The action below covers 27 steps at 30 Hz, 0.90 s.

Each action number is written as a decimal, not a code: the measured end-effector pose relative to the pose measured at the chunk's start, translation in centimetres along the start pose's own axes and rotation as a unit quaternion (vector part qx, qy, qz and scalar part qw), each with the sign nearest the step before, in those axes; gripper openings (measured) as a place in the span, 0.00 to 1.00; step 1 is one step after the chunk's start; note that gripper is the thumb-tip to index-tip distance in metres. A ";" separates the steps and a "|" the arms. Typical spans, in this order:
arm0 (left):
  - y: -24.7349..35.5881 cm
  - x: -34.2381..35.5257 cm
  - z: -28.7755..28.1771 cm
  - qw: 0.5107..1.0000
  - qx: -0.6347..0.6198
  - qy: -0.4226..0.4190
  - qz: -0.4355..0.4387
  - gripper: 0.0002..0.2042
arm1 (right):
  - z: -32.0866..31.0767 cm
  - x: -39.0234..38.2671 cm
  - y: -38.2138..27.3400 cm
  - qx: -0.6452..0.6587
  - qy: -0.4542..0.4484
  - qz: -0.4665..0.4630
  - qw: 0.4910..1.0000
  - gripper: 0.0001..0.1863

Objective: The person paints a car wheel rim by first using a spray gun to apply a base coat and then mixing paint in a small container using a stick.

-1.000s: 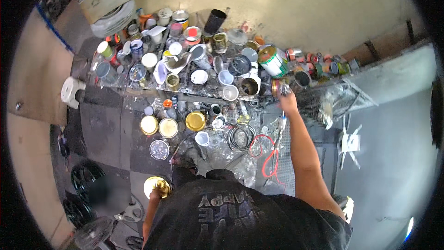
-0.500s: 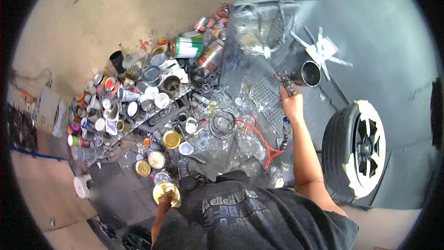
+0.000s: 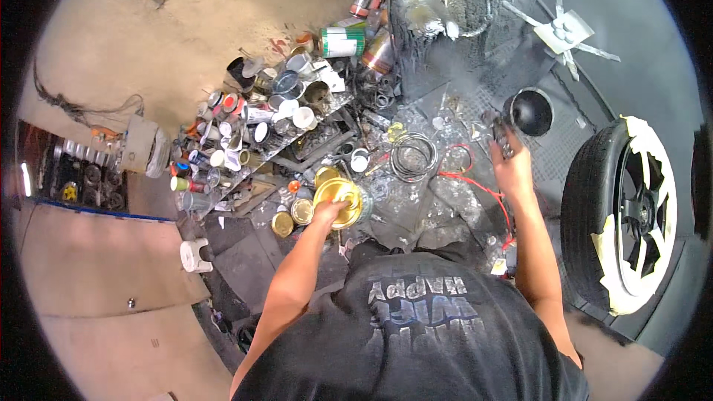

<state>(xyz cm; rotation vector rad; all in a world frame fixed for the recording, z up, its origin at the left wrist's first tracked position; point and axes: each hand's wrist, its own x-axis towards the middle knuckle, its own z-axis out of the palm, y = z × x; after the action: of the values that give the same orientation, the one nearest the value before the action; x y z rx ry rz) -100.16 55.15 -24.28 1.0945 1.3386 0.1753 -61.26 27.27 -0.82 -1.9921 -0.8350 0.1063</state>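
My left hand (image 3: 327,213) is closed on a round gold tin (image 3: 345,194), held out over the floor in front of my body. In my right hand (image 3: 514,167), at arm's length, is a spray gun (image 3: 503,141), partly hidden by the fingers. A black open cup (image 3: 530,111) sits right against the gun, its mouth turned up. It looks joined to it, but the join is not clear. Fine grey mist hangs ahead of the gun, near a grimy machine-like box (image 3: 475,0) coated in overspray. A red hose (image 3: 483,187) lies below the gun.
A wheel (image 3: 594,215) with masking tape round its rim stands at the right. Behind it is a white-sprayed cross-shaped stand (image 3: 566,32). Cups and paint cans crowd a low bench (image 3: 275,150) at the left. A coiled hose (image 3: 413,156) lies on the floor.
My left hand has brought the gold tin forward and to the right from beside my body. My right hand still holds the gun, its cup now tilted differently. The whole view has shifted.
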 end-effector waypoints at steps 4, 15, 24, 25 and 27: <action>2.1 1.6 0.9 0.967 0.212 -0.017 0.142 0.34 | 3.1 -5.9 3.6 -0.039 -0.158 -0.017 0.987 0.24; 19.8 -12.2 12.4 0.751 0.574 -0.003 0.327 0.21 | 14.3 -17.6 8.3 -0.034 -0.543 -0.011 0.839 0.22; 22.0 -17.4 12.2 0.573 0.605 0.028 0.552 0.10 | 11.2 -12.7 -1.8 0.158 -0.663 0.113 0.723 0.18; 22.2 -17.9 11.9 0.551 0.595 0.030 0.585 0.08 | 10.9 -12.4 -2.2 0.185 -0.656 0.157 0.714 0.18; 22.9 -18.7 11.6 0.535 0.591 0.037 0.603 0.08 | 10.8 -11.8 -2.5 0.207 -0.652 0.177 0.708 0.19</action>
<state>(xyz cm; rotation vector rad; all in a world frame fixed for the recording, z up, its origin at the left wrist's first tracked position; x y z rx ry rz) -85.38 48.60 3.01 3.1260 0.2956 0.3179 -75.80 29.00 -7.73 -1.3735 -1.0641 1.9231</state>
